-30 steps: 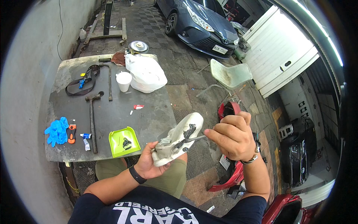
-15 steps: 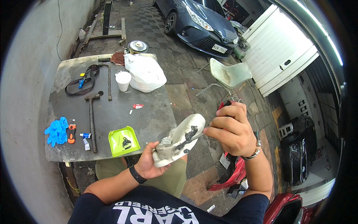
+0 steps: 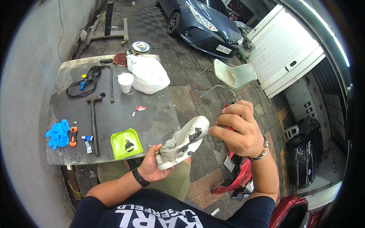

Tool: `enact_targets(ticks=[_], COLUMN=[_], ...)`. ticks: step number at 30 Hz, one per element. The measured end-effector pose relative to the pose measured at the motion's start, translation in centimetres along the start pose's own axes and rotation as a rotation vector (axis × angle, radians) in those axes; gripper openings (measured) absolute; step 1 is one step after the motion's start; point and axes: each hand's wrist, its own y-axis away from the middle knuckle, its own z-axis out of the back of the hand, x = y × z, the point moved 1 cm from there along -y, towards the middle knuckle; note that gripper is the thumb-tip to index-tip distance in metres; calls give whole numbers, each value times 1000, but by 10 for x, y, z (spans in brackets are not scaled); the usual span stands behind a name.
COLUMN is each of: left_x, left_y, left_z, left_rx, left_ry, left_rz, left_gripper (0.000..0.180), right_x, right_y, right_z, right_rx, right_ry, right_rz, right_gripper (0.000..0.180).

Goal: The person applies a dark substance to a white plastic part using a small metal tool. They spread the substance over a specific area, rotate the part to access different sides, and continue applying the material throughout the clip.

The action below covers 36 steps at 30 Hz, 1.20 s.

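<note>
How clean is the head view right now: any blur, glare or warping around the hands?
Head view: even daylight, no harsh glare; the left hand cradling the white moulded part and the right hand with its thin tool are sharp, no motion blur; fisheye bends the grey worktable edges and the white roller door; black vignette rings the picture.

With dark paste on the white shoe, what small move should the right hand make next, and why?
Probably drag the thin stick in the right hand onward along the white shoe: the black paste sits in one blob, and the left hand supports the shoe.
</note>
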Motion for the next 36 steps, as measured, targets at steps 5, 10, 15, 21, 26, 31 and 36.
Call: enact_targets(ticks=[5, 10, 15, 21, 26, 31, 36], left_x=[0, 0, 1, 1, 2, 3, 4], left_y=[-2, -2, -2, -2, -3, -2, -1], left_z=[2, 6, 7, 6, 7, 9, 11], left_rx=[-8, 20, 11, 39, 59, 69, 83], left_ry=[21, 42, 58, 72, 77, 85, 89], left_rz=[4, 5, 5, 15, 29, 32, 37], left_gripper=[67, 67, 67, 67, 67, 68, 70], right_x=[1, 0, 3, 6, 2, 0, 3], right_y=[2, 5, 11, 15, 16, 16, 22], right_z=[2, -2, -4, -1, -3, -5, -13], right_rx=[-13, -52, -9, 9, -28, -23, -54], right_ry=[20, 70, 161, 190, 153, 45, -13], right_rz=[-6, 6, 17, 60, 82, 100, -8], right_gripper=[30, 29, 28, 28, 33, 35, 39])
